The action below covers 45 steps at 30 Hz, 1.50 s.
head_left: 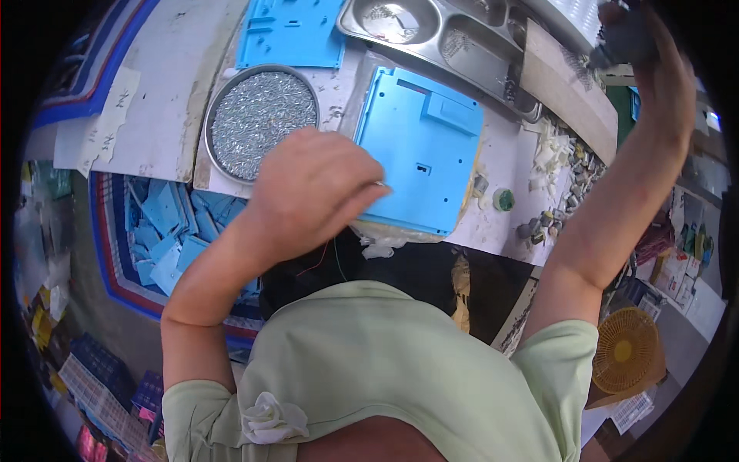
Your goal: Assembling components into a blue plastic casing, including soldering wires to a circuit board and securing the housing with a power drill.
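My left hand (319, 185) is closed in a pinch over the near left edge of a flat light-blue plastic panel (392, 146). A tiny shiny bit at its fingertips looks like a small screw (379, 183). Just behind that hand stands a round metal bowl (254, 115) full of small silver screws. The panel has a raised block, a small slot and several holes, and lies on a padded, plastic-wrapped base. Raised at the far right, my right hand (654, 50) is wrapped round a dark grey tool (627, 38), whose kind is too blurred to make out.
Another blue panel (289, 35) lies at the back. A steel compartment tray (477, 65) and a cardboard piece (566, 88) stand beyond the work. Loose small parts (558, 169) litter the right side. A striped bag (115, 254) of blue pieces sits left; a yellow fan (625, 350) is lower right.
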### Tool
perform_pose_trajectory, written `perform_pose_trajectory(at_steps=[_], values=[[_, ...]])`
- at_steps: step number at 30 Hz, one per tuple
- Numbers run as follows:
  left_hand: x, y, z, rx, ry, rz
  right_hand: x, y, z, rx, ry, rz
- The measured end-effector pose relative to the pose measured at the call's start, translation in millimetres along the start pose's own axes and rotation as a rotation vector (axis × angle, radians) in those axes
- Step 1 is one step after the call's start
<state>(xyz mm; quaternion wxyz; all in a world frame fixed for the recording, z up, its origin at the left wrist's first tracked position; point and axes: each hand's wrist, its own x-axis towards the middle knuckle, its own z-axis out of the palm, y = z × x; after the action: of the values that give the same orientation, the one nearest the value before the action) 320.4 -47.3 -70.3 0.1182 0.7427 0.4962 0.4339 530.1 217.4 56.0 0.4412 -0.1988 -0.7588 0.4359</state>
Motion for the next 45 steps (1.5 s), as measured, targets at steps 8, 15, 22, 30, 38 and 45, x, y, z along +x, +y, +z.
perform_pose_trajectory(at_steps=[8, 15, 22, 30, 38, 45], values=[[3, 13, 26, -0.108, 0.034, 0.059, -110, -59, 57, 0.579, -0.400, 0.043], [4, 15, 28, -0.128, 0.058, 0.065, -128, -73, 79, 0.601, -0.254, 0.095], [4, 11, 26, -0.094, 0.058, 0.072, -122, -71, 84, 0.550, -0.307, 0.124], [7, 17, 27, -0.035, 0.029, 0.017, -126, -71, 83, 0.502, -0.282, 0.103], [8, 3, 4, 0.081, -0.050, -0.065, -173, -66, 59, 0.552, -0.135, 0.143], [21, -5, 28, 0.031, -0.147, 0.130, -205, -61, 78, 0.406, 0.047, 0.227]])
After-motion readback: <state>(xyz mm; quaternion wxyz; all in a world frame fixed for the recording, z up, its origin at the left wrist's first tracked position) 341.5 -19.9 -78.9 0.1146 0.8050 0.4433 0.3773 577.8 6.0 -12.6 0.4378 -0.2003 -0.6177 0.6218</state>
